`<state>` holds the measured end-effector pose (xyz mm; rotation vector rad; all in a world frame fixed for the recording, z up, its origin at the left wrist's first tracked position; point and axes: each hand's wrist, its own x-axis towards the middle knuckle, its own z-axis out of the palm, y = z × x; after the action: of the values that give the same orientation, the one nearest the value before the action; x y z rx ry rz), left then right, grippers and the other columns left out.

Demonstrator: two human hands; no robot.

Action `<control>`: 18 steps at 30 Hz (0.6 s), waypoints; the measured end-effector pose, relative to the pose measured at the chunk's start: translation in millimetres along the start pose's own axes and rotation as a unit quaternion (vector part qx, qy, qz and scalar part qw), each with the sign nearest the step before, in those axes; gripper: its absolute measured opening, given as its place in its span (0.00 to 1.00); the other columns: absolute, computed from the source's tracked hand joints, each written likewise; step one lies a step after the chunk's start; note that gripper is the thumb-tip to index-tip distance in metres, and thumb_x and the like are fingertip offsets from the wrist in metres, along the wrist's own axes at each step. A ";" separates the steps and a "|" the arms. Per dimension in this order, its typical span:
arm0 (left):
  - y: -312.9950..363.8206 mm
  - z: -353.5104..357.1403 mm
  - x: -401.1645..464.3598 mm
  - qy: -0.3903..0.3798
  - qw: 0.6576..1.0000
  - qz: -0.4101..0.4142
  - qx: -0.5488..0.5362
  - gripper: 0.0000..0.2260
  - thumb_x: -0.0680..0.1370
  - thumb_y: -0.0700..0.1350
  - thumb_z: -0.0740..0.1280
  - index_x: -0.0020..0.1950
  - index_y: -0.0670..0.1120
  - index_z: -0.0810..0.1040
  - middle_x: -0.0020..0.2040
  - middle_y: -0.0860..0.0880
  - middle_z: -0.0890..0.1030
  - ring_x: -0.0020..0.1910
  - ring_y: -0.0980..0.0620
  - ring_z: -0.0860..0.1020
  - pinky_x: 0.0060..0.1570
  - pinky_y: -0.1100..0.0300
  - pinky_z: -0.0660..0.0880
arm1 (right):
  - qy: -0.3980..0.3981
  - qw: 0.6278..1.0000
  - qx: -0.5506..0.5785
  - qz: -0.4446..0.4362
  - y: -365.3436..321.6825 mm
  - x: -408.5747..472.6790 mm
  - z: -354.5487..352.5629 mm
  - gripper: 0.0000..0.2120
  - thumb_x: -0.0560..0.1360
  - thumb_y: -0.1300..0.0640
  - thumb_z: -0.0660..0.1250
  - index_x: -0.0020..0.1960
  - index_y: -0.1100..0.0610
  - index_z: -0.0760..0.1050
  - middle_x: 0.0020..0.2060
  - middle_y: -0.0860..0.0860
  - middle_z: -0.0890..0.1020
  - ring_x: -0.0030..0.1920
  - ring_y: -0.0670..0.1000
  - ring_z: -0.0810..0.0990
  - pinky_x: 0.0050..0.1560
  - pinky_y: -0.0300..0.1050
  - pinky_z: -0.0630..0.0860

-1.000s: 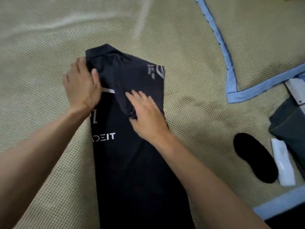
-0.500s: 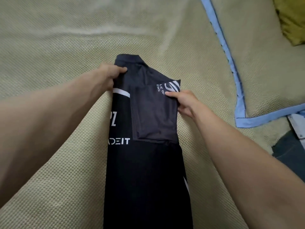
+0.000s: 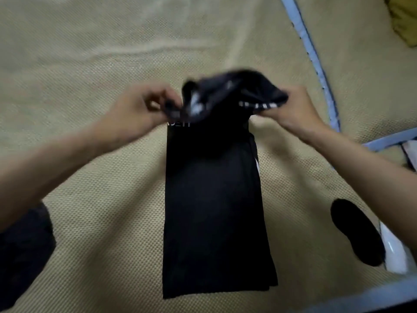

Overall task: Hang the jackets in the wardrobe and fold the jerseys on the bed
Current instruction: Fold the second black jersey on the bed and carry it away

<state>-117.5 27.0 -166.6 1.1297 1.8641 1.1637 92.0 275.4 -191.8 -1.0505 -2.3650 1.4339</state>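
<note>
We hold the top end of the black jersey up off the bed, with our left hand pinching its left corner and our right hand pinching its right corner (both look blurry). The rest of the jersey lies flat in a long strip on the tan bed cover, running down toward us. A black oval thing lies on the bed well to the right, touching a white thing.

A woven tan mat with blue edging is lying across the scene. A black oval object is resting near right, beside something white; a yellow-green cloth is sitting far right.
</note>
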 end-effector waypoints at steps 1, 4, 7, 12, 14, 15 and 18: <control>-3.8 8.3 -25.7 -0.033 0.998 0.013 0.044 0.15 0.72 0.33 0.76 0.43 0.53 0.80 0.42 0.58 0.82 0.43 0.60 0.79 0.49 0.67 0.75 | -0.015 1.000 -0.014 -0.009 10.4 -22.6 3.5 0.13 0.68 0.68 0.79 0.44 0.52 0.82 0.35 0.42 0.81 0.34 0.33 0.77 0.41 0.33 0.74; -25.7 39.1 -101.2 -0.108 0.978 0.068 0.167 0.05 0.74 0.40 0.69 0.46 0.49 0.82 0.47 0.56 0.79 0.46 0.56 0.78 0.47 0.62 0.74 | -0.052 0.996 -0.060 -0.044 45.5 -85.8 12.2 0.19 0.67 0.70 0.72 0.40 0.45 0.79 0.38 0.45 0.83 0.41 0.42 0.81 0.47 0.45 0.77; -52.6 76.1 -166.8 -0.162 0.938 0.121 0.283 0.06 0.77 0.46 0.64 0.49 0.49 0.80 0.46 0.53 0.77 0.43 0.52 0.76 0.42 0.55 0.73 | -0.100 0.983 -0.116 -0.097 72.1 -142.2 23.6 0.11 0.65 0.65 0.66 0.41 0.50 0.79 0.40 0.44 0.81 0.44 0.46 0.80 0.48 0.42 0.74; -89.3 129.3 -230.8 -0.210 0.908 0.104 0.346 0.04 0.76 0.46 0.64 0.49 0.52 0.77 0.44 0.54 0.75 0.40 0.53 0.74 0.44 0.59 0.66 | -0.170 0.945 -0.262 -0.101 116.9 -210.5 47.1 0.21 0.63 0.71 0.72 0.46 0.47 0.76 0.46 0.43 0.77 0.48 0.47 0.76 0.47 0.45 0.77; -101.7 142.2 -242.5 -0.227 0.894 0.102 0.372 0.05 0.76 0.47 0.63 0.49 0.52 0.77 0.43 0.54 0.75 0.40 0.52 0.75 0.46 0.58 0.64 | -0.171 0.933 -0.292 -0.122 121.4 -221.4 53.1 0.18 0.64 0.69 0.70 0.46 0.49 0.77 0.47 0.44 0.77 0.48 0.48 0.77 0.43 0.44 0.78; -106.0 144.9 -245.3 -0.230 0.889 0.107 0.382 0.05 0.76 0.47 0.63 0.50 0.52 0.77 0.43 0.54 0.75 0.40 0.52 0.75 0.46 0.58 0.64 | -0.170 0.928 -0.304 -0.134 122.7 -224.1 55.1 0.16 0.64 0.68 0.70 0.46 0.50 0.77 0.47 0.46 0.77 0.48 0.49 0.78 0.42 0.42 0.77; -112.3 140.3 -244.0 -0.260 0.878 0.101 0.388 0.07 0.74 0.49 0.62 0.51 0.54 0.76 0.43 0.56 0.75 0.41 0.53 0.75 0.46 0.58 0.65 | -0.185 0.903 -0.355 -0.158 130.5 -224.1 56.4 0.14 0.66 0.65 0.73 0.48 0.52 0.78 0.48 0.48 0.77 0.47 0.50 0.78 0.36 0.40 0.77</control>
<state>66.2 -171.4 -303.3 1.8801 1.8110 0.0951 290.8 126.8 -285.8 -0.4648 -3.2660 0.6909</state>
